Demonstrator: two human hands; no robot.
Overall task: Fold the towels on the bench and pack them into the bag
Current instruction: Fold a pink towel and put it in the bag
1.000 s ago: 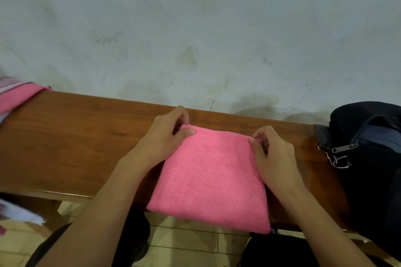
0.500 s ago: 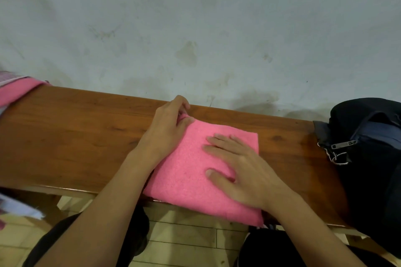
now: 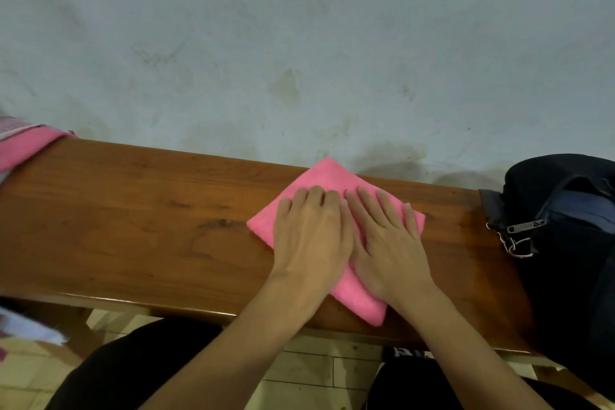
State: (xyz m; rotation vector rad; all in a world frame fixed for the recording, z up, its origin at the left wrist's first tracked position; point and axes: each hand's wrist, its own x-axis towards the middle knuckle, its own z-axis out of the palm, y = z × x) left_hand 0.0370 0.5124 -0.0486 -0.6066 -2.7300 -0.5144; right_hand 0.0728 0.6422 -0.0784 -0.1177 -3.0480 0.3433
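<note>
Folded pink towel [image 3: 332, 176] — lying cornerwise across the bench [image 3: 133, 226], near its right end. Left hand [image 3: 311, 236] and right hand [image 3: 387, 243], side by side, fingers straight, pressing it flat, likely to set creases. Bag [image 3: 565, 226] — right end, awaiting packing. More towels [image 3: 23, 146], far left corner.

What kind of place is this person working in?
Hard to say for sure; probably a plain room in a home or a changing area. A long wooden bench stands against a stained, pale wall, the floor below is tiled, and a dark bag sits at the bench's end.
</note>
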